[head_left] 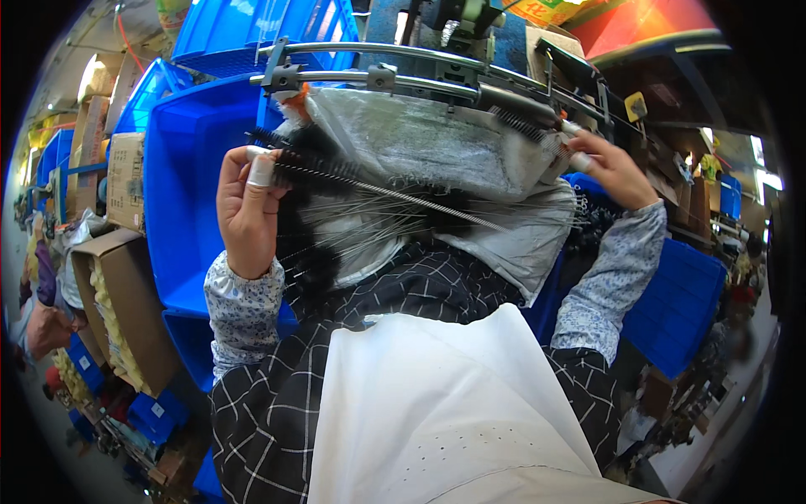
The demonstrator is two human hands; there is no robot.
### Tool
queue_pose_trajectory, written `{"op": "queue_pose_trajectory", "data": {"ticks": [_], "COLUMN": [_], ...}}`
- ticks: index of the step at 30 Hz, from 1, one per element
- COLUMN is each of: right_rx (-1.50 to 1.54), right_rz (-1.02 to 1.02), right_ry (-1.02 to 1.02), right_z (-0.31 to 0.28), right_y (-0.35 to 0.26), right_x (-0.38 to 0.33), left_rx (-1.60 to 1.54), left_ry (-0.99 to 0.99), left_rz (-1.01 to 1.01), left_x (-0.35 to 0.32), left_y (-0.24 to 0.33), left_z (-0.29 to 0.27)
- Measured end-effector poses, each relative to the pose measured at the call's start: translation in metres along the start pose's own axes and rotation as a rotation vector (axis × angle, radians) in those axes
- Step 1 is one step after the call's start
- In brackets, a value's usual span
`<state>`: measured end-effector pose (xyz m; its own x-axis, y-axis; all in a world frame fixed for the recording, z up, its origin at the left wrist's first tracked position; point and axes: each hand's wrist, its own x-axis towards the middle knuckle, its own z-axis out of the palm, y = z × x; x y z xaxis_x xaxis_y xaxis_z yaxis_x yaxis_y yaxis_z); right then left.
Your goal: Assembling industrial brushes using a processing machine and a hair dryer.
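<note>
My left hand [250,197], its thumb wrapped in white tape, pinches a twisted-wire brush [323,170] with black bristles near the bristled end. The bare wire stem slants down to the right across my lap. At the machine's right side, my right hand [611,168], also with taped fingertips, closes on the end of a short dark-bristled brush [520,124] beside a dark roller. Several more wire brushes [386,223] lie across my lap, black bristles to the left and thin stems fanning right. A worn grey-white cloth [420,143] hangs below the machine's rods.
Metal rods [378,78] of the machine cross in front of me. A large blue bin [185,193] stands at my left, another blue bin [676,307] at my right. Farther left is an open cardboard box [138,311] with pale yellow pieces. A co-worker's arm [46,277] shows at the far left.
</note>
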<state>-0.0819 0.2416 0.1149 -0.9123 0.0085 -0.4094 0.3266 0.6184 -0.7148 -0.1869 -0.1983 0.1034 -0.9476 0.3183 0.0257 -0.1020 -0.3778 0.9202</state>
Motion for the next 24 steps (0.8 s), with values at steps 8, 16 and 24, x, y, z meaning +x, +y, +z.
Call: {"op": "queue_pose_trajectory", "data": {"ticks": [8,16,24], "right_rx": [0.260,-0.748,-0.729], "right_rz": [-0.239,0.013,-0.011], "right_ry": [-0.363,0.892,0.935], "right_z": [0.137,0.050,0.047], "right_y": [-0.124,-0.012,-0.003], "right_x": [0.021,0.124,0.152], "left_rx": [0.435,1.416,1.571], "left_ry": [-0.323,-0.143,-0.028], "left_rz": [-0.071,0.065,0.009], "left_x": [-0.016,-0.019,-0.022], "left_y": [-0.020,-0.023,-0.025], "left_z": [0.054,-0.061,-0.061]}}
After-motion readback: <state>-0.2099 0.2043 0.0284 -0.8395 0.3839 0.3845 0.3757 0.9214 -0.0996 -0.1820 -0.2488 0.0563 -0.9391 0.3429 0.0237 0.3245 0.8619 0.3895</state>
